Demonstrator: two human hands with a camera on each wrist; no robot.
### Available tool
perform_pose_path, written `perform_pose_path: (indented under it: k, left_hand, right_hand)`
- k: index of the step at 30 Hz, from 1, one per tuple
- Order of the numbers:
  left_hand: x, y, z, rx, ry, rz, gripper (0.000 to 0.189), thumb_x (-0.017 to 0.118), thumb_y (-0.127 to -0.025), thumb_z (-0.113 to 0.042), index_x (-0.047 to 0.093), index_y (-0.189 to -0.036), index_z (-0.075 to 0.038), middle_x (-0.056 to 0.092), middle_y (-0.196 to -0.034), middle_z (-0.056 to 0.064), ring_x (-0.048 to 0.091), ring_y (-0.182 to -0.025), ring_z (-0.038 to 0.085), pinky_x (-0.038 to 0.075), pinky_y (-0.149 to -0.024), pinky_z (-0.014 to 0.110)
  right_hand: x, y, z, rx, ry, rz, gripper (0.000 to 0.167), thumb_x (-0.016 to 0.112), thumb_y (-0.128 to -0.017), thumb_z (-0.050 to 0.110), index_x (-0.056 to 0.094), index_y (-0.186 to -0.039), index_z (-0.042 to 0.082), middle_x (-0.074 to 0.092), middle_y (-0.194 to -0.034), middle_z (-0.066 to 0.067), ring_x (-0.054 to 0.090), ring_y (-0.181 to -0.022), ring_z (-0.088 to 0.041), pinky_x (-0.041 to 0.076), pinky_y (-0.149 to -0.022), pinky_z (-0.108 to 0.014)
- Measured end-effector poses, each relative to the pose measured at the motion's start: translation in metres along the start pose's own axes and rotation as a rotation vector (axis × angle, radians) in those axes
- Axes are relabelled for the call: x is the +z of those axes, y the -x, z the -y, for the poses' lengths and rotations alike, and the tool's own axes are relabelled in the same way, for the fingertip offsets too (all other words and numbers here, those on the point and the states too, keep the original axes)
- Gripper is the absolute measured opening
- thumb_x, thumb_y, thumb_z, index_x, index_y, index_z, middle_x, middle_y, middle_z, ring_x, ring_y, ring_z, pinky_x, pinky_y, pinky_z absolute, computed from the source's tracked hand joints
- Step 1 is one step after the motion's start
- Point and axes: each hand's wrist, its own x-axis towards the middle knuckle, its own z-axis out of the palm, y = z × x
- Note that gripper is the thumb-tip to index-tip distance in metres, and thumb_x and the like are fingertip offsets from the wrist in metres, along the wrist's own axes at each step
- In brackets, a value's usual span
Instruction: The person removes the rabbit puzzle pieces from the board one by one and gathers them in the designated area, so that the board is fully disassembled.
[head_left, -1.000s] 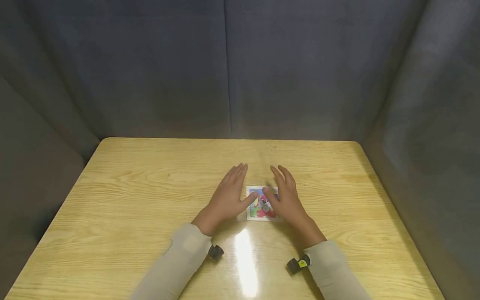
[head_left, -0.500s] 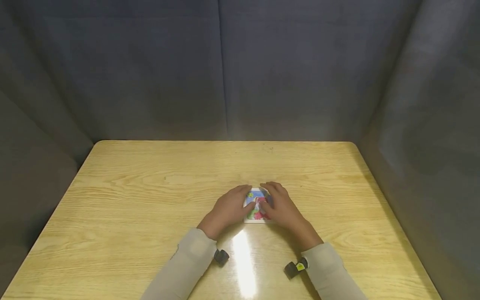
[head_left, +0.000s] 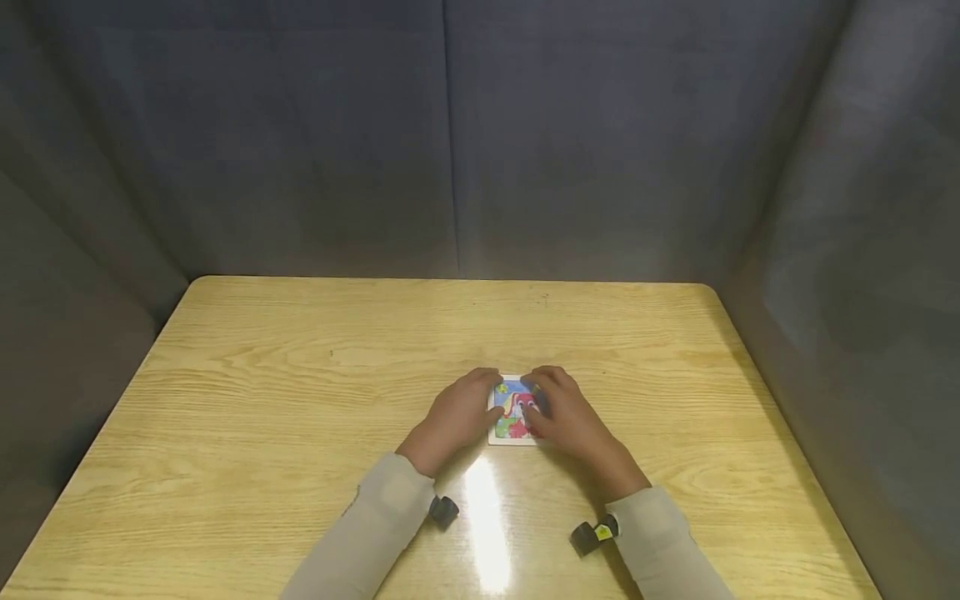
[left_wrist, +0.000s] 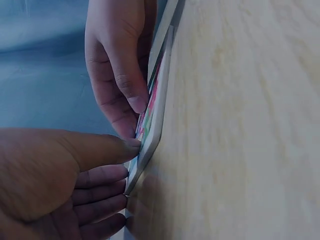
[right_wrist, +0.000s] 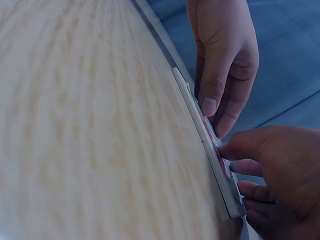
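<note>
A small square picture puzzle (head_left: 513,408) with a white frame lies on the table, showing a red cartoon animal against blue and green. My left hand (head_left: 459,412) holds its left side, the thumb on the frame and the fingers bent at the outer edge. Opposite it, my right hand (head_left: 564,414) grips the right side, its thumb resting on the picture and its fingers curled by the far right edge. Both wrist views show the puzzle edge-on as a thin board (left_wrist: 159,112), with the thumbs on top. The right hand hides much of the puzzle's right side.
The wood-grain table (head_left: 262,400) has rounded far corners. Dark grey curtains (head_left: 300,142) enclose it at the back and both sides. A bright light reflection lies on the tabletop between the forearms. Small black cameras (head_left: 444,511) sit on the wrists.
Both hands, spread above the puzzle a second ago, have drawn in and taken hold of its sides. Over the last half second, the left thumb has slid slightly left, onto the frame.
</note>
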Motion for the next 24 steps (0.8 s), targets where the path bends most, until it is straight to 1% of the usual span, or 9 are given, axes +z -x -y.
perform_pose_path:
  k: [5,12,17,24]
  left_hand:
    - [0.000,-0.001,0.000,-0.001,0.008,0.007,0.050,0.065,-0.095,-0.027,0.051,-0.137,-0.005,0.047,-0.144,0.012,0.048,-0.130,0.028,0.045,-0.103,0.040]
    - [-0.010,-0.006,-0.004,-0.026,-0.058,0.043,0.050,0.072,-0.089,-0.028,0.056,-0.130,-0.005,0.053,-0.134,0.010,0.056,-0.118,0.025,0.052,-0.092,0.036]
    - [-0.014,-0.007,-0.008,-0.037,-0.071,0.049,0.049,0.074,-0.087,-0.027,0.057,-0.128,-0.004,0.055,-0.131,0.009,0.057,-0.115,0.025,0.054,-0.089,0.038]
    - [-0.015,-0.007,-0.011,-0.049,-0.061,0.055,0.048,0.073,-0.089,-0.027,0.055,-0.128,-0.005,0.055,-0.123,0.006,0.056,-0.111,0.023,0.053,-0.087,0.037]
  right_hand:
    - [0.000,0.001,-0.003,0.014,-0.001,0.009,0.043,0.066,-0.092,0.024,0.056,-0.131,0.009,0.044,-0.138,-0.010,0.042,-0.127,-0.031,0.041,-0.104,-0.050]
    - [0.001,0.000,-0.003,-0.007,-0.007,0.016,0.043,0.065,-0.093,0.023,0.055,-0.132,0.009,0.043,-0.139,-0.011,0.040,-0.128,-0.032,0.040,-0.105,-0.051]
    - [0.000,0.000,-0.001,-0.017,0.008,0.013,0.042,0.065,-0.093,0.021,0.055,-0.131,0.007,0.044,-0.138,-0.013,0.042,-0.127,-0.032,0.040,-0.105,-0.050]
    - [-0.001,0.000,-0.002,-0.022,0.026,0.014,0.042,0.064,-0.093,0.021,0.057,-0.132,0.005,0.044,-0.140,-0.014,0.042,-0.128,-0.033,0.040,-0.106,-0.050]
